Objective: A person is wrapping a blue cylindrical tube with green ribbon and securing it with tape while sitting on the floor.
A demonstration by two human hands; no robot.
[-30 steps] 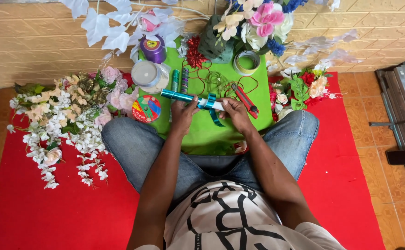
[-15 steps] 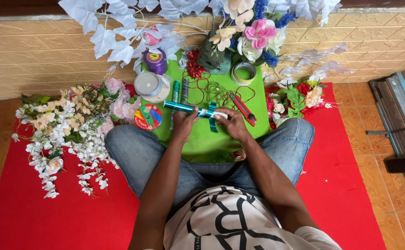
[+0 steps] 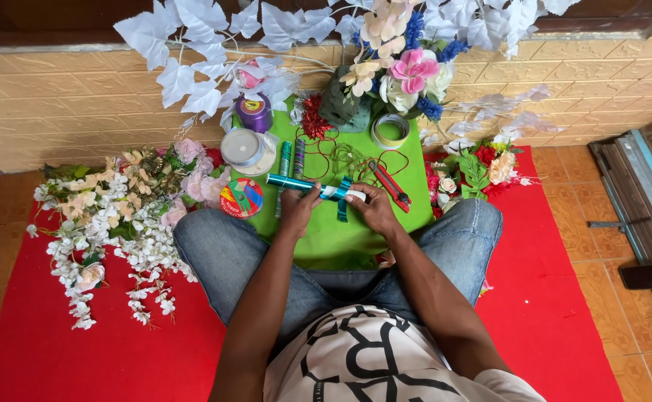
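Note:
I sit cross-legged on a red mat (image 3: 564, 313) with a green cloth (image 3: 341, 238) in front of me. My left hand (image 3: 299, 209) grips a shiny teal stick (image 3: 288, 181) that points left. My right hand (image 3: 373, 208) holds the stick's other end, where white and teal ribbon (image 3: 338, 194) is wound around it. A loose teal ribbon tail hangs down between my hands onto the cloth.
On the cloth lie a red utility knife (image 3: 390, 186), two more teal sticks (image 3: 291, 158), a clear tape roll (image 3: 245, 151), a purple ribbon spool (image 3: 254, 113), a green tape ring (image 3: 390, 130) and a colourful disc (image 3: 240, 198). Artificial flowers (image 3: 117, 216) lie left, right and behind.
Both hands stay on the teal stick and keep working the ribbon at its right end. The camera view has tilted slightly, showing more of the wall and white leaves.

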